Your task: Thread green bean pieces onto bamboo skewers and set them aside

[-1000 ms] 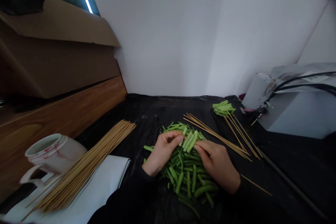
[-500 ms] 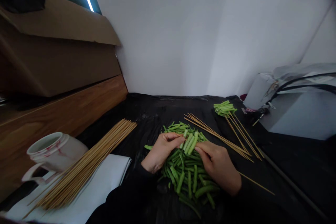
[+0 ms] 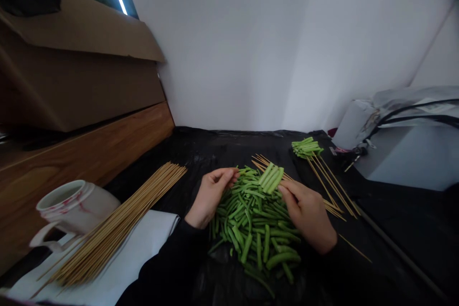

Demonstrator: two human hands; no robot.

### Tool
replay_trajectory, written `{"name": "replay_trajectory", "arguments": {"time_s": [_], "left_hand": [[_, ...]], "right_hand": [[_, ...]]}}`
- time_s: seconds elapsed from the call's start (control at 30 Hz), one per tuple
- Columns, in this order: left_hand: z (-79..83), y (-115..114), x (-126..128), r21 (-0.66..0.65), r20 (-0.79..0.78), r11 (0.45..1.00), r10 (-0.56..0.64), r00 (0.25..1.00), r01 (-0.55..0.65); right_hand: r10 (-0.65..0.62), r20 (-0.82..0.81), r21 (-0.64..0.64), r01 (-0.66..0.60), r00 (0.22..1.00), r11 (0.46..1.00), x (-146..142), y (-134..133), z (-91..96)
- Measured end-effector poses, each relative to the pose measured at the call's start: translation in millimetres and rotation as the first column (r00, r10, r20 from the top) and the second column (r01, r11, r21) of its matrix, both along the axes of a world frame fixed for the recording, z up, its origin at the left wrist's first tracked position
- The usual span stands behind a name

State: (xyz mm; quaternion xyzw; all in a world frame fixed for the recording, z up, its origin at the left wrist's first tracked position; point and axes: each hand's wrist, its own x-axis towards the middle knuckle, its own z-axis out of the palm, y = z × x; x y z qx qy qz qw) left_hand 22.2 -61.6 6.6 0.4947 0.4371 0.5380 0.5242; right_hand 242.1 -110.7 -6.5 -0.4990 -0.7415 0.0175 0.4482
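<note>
My right hand [image 3: 304, 210] pinches a bamboo skewer [image 3: 355, 247] that carries several green bean pieces [image 3: 271, 178] side by side. The skewer's tail sticks out past the wrist, toward the lower right. To the left, my left hand [image 3: 214, 193] is closed, thumb against fingers, at the upper left edge of a heap of cut green beans [image 3: 251, 220]. Whether anything small sits in that pinch is hidden. The heap spreads over black plastic between and below both hands.
Filled bean skewers [image 3: 307, 147] lie at the back right, beside loose skewers [image 3: 263, 160]. At left, a thick bundle of bamboo skewers [image 3: 122, 220] rests on white paper [image 3: 158, 229] next to a mug [image 3: 79, 205]. A cardboard box [image 3: 89, 81] and a grey-white box [image 3: 412, 153] flank the surface.
My hands have moved apart. The right one carried the skewered beans slightly right and up; the left let go of them and drew back to the left.
</note>
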Motion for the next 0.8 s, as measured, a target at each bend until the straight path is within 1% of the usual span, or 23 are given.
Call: {"name": "replay_trajectory", "arguments": {"time_s": [0.07,0.1,0.17,0.23,0.33,0.4,0.43,0.5,0.57,0.63,0.7,0.73,0.8], "left_hand": [[-6.0,7.1,-4.5,0.081,-0.105,0.991,0.112,0.988,-0.103],[-9.7,10.2,-6.0,0.113,-0.142,0.987,0.134,0.981,-0.118],[-17.3,15.8,-7.8,0.171,-0.216,0.981,0.132,0.968,-0.096],[-23.3,20.8,-9.1,0.252,-0.304,0.964,0.16,0.939,-0.083],[-28.2,28.1,-11.5,0.356,-0.396,0.933,0.209,0.894,-0.061],[-30.2,32.5,-13.0,0.39,-0.48,0.921,0.225,0.848,-0.024],[-31.1,34.2,-13.5,0.394,-0.543,0.919,0.227,0.808,0.006],[-33.3,36.4,-13.7,0.373,-0.685,0.924,0.216,0.696,0.08],[-35.2,36.7,-13.0,0.314,-0.801,0.937,0.173,0.573,0.155],[-36.4,35.7,-11.9,0.25,-0.867,0.947,0.128,0.481,0.2],[-37.0,34.5,-10.7,0.218,-0.895,0.951,0.106,0.434,0.219],[-37.1,34.1,-10.2,0.215,-0.899,0.95,0.102,0.426,0.228],[-37.1,34.0,-9.5,0.231,-0.892,0.943,0.108,0.439,0.238]], "right_hand": [[-0.038,0.008,0.006,0.038,0.999,0.999,3.7,3.6,-3.8],[-0.042,0.019,0.001,0.042,0.999,0.999,4.8,5.1,-6.1],[-0.029,0.045,-0.019,0.03,0.999,0.999,5.5,7.2,-10.4],[-0.006,0.065,-0.042,0.008,0.998,0.999,5.4,8.4,-13.6],[0.005,0.078,-0.069,0.0,0.997,0.998,5.1,9.3,-16.1],[0.002,0.085,-0.074,0.005,0.996,0.997,4.7,9.3,-16.8],[0.003,0.09,-0.074,0.004,0.996,0.997,4.3,9.2,-16.9],[0.01,0.099,-0.073,-0.002,0.995,0.997,3.4,8.8,-17.0],[0.01,0.103,-0.074,-0.003,0.995,0.997,2.5,8.3,-17.0],[0.003,0.101,-0.078,0.004,0.995,0.997,1.9,8.0,-17.0],[0.003,0.099,-0.081,0.005,0.995,0.997,1.5,7.9,-17.3],[0.006,0.097,-0.08,0.001,0.995,0.997,1.5,7.9,-17.6],[0.013,0.093,-0.077,-0.006,0.996,0.997,1.5,7.8,-18.0]]}}
